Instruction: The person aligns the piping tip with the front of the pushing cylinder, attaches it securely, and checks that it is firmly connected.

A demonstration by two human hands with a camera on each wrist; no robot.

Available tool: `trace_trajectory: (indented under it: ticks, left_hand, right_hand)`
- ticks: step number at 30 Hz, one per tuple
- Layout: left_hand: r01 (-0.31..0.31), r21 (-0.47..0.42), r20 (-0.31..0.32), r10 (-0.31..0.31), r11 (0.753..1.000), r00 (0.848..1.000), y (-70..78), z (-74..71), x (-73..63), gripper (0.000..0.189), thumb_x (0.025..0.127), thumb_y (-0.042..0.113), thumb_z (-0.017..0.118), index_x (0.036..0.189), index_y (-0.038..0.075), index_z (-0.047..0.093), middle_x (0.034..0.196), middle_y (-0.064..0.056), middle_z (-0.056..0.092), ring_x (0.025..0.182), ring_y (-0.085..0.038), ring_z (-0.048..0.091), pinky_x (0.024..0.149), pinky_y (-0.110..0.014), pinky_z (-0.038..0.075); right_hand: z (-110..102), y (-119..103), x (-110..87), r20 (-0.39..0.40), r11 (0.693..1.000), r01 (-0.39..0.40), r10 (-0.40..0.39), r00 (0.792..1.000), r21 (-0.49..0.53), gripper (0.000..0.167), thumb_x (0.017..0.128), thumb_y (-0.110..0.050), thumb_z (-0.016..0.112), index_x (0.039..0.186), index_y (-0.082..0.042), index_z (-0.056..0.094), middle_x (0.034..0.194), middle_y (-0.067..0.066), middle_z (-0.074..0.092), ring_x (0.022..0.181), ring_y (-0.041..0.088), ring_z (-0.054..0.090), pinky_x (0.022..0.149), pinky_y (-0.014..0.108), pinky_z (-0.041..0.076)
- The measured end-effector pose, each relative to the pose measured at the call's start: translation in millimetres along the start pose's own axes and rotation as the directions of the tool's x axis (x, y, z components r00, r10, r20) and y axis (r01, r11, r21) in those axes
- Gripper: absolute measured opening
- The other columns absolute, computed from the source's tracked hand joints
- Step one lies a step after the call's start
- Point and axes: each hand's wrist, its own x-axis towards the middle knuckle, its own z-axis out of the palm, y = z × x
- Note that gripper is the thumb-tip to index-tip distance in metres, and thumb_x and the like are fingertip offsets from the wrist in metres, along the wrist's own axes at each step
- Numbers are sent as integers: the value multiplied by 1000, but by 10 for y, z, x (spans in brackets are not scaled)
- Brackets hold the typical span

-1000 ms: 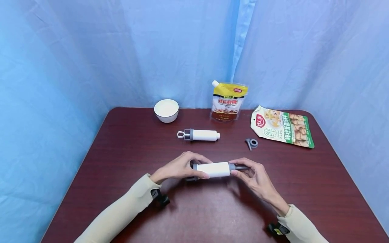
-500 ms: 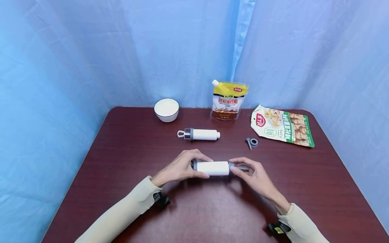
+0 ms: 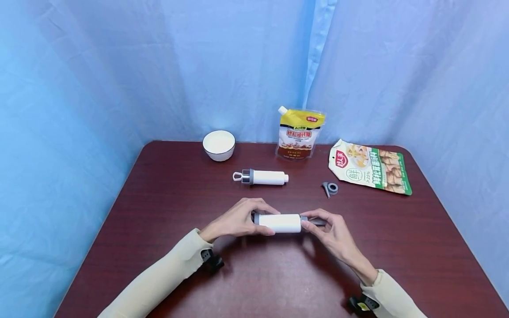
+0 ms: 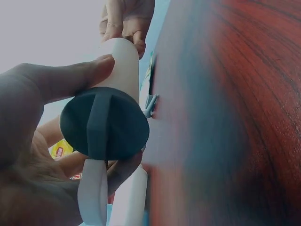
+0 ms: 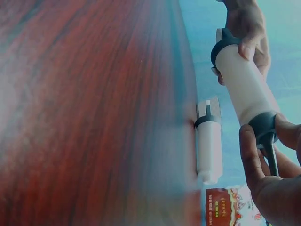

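Level over the table, a white icing syringe [image 3: 280, 223] is held between both hands. My left hand [image 3: 238, 218] grips its left end, with the thumb lying on the barrel [image 4: 124, 66] just beyond the grey end cap [image 4: 124, 127]. From that cap a white pull handle [image 4: 92, 188] sticks out. At the other end, my right hand [image 3: 336, 229] pinches the grey collar [image 5: 263, 125] between thumb and fingers. A tapered grey nozzle [image 5: 270, 160] points out from the collar, partly hidden by those fingers.
A second white syringe [image 3: 268, 177] lies behind the hands. Right of it are a small grey nozzle [image 3: 326, 190] and a grey ring [image 3: 332, 188]. Along the back stand a white bowl [image 3: 218, 145], a spouted pouch [image 3: 300, 134] and a flat green-white packet [image 3: 370, 168].
The syringe has gone from slightly tilted to nearly level. My right thumb and fingers have shifted a little on the collar. My left hand stays almost still.
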Motion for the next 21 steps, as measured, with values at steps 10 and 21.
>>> trace_trajectory:
  ticks: [10, 21]
  left_hand:
    - [27, -45, 21, -26, 999, 999, 58, -59, -41, 39, 86, 39, 85, 123, 31, 77, 111, 13, 76, 98, -5, 64, 86, -25, 50]
    - [23, -47, -25, -24, 999, 999, 73, 8, -66, 41, 83, 33, 89, 122, 31, 77, 105, 13, 72, 95, -6, 63, 83, -23, 49]
  right_hand:
    - [-101, -70, 9, 69, 999, 51, -50, 996, -19, 31, 91, -7, 79, 120, -15, 74, 119, 5, 72, 107, 7, 69, 87, 25, 60]
    - [-47, 7, 6, 68, 998, -16, 19, 997, -53, 20, 99, -13, 72, 119, -9, 73, 112, 12, 74, 95, 8, 72, 82, 26, 61]
